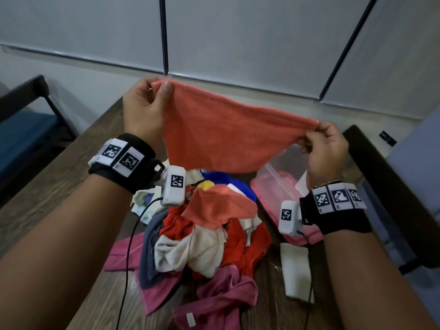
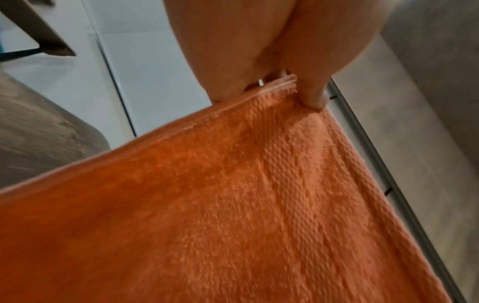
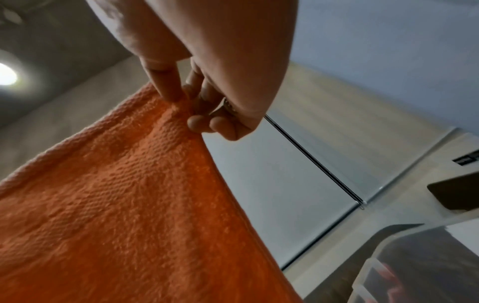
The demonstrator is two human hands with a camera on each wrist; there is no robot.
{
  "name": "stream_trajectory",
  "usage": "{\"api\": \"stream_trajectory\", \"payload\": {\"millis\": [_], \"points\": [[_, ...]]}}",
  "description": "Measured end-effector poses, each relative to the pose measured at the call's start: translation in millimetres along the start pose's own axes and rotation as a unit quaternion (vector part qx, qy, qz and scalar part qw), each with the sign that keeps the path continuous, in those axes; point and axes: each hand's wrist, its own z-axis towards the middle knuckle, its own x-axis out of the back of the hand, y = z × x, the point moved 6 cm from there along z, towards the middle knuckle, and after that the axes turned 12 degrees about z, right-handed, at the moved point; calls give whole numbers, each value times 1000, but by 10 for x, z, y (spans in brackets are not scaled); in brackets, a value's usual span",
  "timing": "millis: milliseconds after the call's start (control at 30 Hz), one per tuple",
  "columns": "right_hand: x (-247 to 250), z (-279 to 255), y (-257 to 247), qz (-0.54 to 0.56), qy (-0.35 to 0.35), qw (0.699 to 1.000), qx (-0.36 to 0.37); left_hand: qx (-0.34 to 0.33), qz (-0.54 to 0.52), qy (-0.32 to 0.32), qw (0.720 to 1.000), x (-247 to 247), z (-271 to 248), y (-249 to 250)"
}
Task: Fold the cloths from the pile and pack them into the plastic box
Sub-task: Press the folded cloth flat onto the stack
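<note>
An orange cloth (image 1: 221, 134) hangs spread in the air above the table, stretched between both hands. My left hand (image 1: 152, 101) pinches its upper left corner between thumb and fingers; the left wrist view shows the cloth (image 2: 233, 205) and the pinch at the hem. My right hand (image 1: 323, 144) pinches the upper right corner, seen close in the right wrist view on the cloth (image 3: 116, 205). Below lies the pile of cloths (image 1: 202, 234) in red, cream, pink, grey and blue. The clear plastic box (image 1: 281, 184) with a pink base stands to the pile's right, partly hidden by the cloth and my right wrist.
A folded white cloth (image 1: 295, 272) lies on the wooden table (image 1: 71, 191) near the box's front. Dark chairs stand at the left (image 1: 26, 108) and right (image 1: 390, 191). A wall with window blinds closes the far side.
</note>
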Motion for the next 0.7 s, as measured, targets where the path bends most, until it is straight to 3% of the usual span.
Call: {"api": "stream_trajectory", "payload": {"millis": [67, 167, 267, 367, 467, 600, 700], "points": [[122, -106, 60, 5, -9, 1000, -15, 8, -17, -47, 999, 58, -132, -39], [289, -411, 366, -54, -80, 994, -54, 71, 31, -189, 979, 110, -447, -480], [545, -801, 903, -160, -126, 966, -161, 141, 165, -376, 901, 183, -947, -1145], [855, -1165, 1400, -193, -110, 925, -308, 172, 238, -470, 832, 296, -1424, -1557], [952, -1308, 1617, -211, -127, 918, -311, 200, 237, -485, 818, 343, -1624, -1756], [914, -1231, 1702, -232, -102, 912, -322, 201, 233, -432, 848, 351, -1510, -1908], [785, -1073, 1723, -265, -95, 914, -291, 211, 267, -342, 876, 347, -1314, -2050]]}}
